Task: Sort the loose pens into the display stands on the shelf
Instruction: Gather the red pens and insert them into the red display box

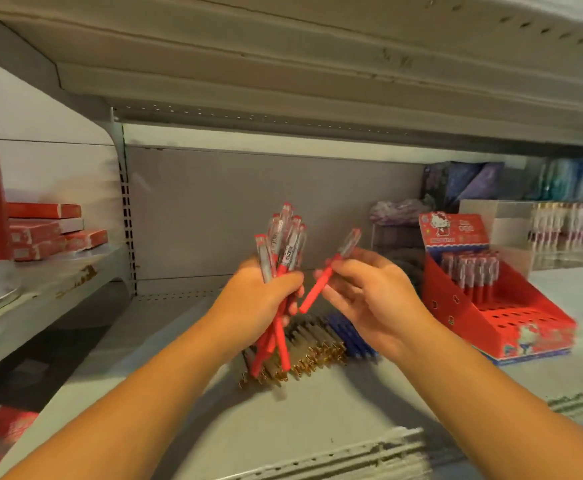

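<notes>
Your left hand (258, 299) grips a bundle of red pens (284, 251), fingers curled round the barrels. The clear caps fan upward and the red ends stick out below the fist. Your right hand (369, 299) pinches a single red pen (321, 282) between thumb and fingertips, tilted with its cap up and to the right, just beside the bundle but apart from it. Both hands hang above the grey shelf (317, 427), directly over a pile of loose pens lying on it: dark pens with gold clips (310, 351) on the left, blue pens (348, 334) touching them on the right. The red display stand (511, 317) sits on the shelf in full view, near your right hand. Its back rows hold capped red pens (470, 271), open holes show in its front rows, and a cartoon header card (452, 230) rises behind. Further back are a crumpled purple bag (397, 211) and a clear stand (511, 220) of pale pens, blurred. On the neighbouring shelf to the left lies a stack of red boxes (47, 230). The upper shelf (317, 64) hangs low overhead.
</notes>
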Demonstrator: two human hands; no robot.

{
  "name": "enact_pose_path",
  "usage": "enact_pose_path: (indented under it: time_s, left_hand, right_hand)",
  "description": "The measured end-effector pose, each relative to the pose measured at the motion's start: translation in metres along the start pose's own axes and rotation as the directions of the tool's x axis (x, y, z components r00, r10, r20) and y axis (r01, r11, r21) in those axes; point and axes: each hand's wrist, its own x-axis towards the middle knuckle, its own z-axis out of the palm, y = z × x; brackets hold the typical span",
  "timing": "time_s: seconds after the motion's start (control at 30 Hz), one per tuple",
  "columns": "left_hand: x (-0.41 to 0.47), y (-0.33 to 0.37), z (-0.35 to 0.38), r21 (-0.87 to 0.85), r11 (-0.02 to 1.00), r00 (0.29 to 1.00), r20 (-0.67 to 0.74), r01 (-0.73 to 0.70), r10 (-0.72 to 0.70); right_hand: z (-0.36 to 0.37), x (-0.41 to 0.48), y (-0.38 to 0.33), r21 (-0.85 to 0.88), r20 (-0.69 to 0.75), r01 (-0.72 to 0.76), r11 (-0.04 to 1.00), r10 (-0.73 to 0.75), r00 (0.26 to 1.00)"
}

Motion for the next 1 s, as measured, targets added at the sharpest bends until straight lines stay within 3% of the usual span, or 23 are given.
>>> enact_pose_path:
  time_s: [0.13,0.3,0.6,0.8,1.0]
  left_hand:
    - [-0.006,0.021,0.037,-0.171,0.985,0.999,0.033,-0.012,0.018]
    - [-0.011,0.044,0.118,-0.294,0.948,0.988,0.061,-0.119,0.143]
    - [-0.020,0.071,0.268,-0.246,0.962,0.993,-0.061,-0.116,0.104]
    - [-0.011,0.084,0.323,-0.255,0.964,0.994,-0.104,-0.070,0.044]
    - [0.024,0.074,0.334,-0.238,0.966,0.989,-0.128,-0.106,0.077]
  right_hand:
    - [-0.037,-0.025,-0.028,-0.011,0.073,0.039,0.999,-0.038,0.997]
    - [-0.090,-0.050,-0.069,-0.036,0.145,0.046,0.998,-0.040,0.989]
    - [-0.220,-0.063,-0.148,-0.136,0.176,0.043,0.990,-0.018,0.984]
    - [-0.283,-0.043,-0.168,-0.156,0.153,0.026,0.987,-0.002,0.988]
    - [-0.311,-0.003,-0.178,-0.345,0.176,0.201,0.917,-0.147,0.973]
